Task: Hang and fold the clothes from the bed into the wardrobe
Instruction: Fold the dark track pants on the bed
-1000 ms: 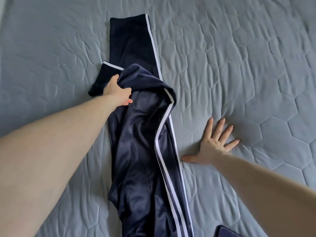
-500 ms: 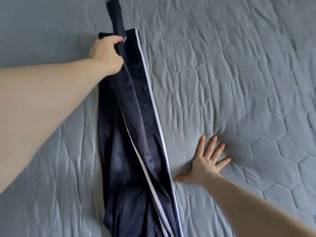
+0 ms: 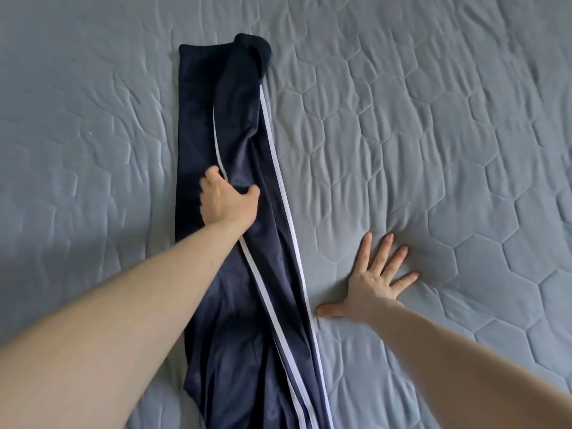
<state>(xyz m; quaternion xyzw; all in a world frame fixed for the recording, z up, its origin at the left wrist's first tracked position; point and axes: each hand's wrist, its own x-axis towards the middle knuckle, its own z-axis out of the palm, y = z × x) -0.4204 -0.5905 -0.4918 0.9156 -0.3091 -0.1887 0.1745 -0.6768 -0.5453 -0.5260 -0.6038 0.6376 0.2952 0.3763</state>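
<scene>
Trousers of shiny navy fabric with white side stripes (image 3: 247, 274) lie lengthwise on the grey quilted bedcover stitched in hexagons (image 3: 433, 150), their lower end cut off by the frame's bottom edge. The far cuff is rumpled over itself. The left hand (image 3: 227, 201) rests mid-leg, blurred, fingers curled into a fabric fold. The right hand (image 3: 371, 287) lies flat beside the trousers, fingers spread.
</scene>
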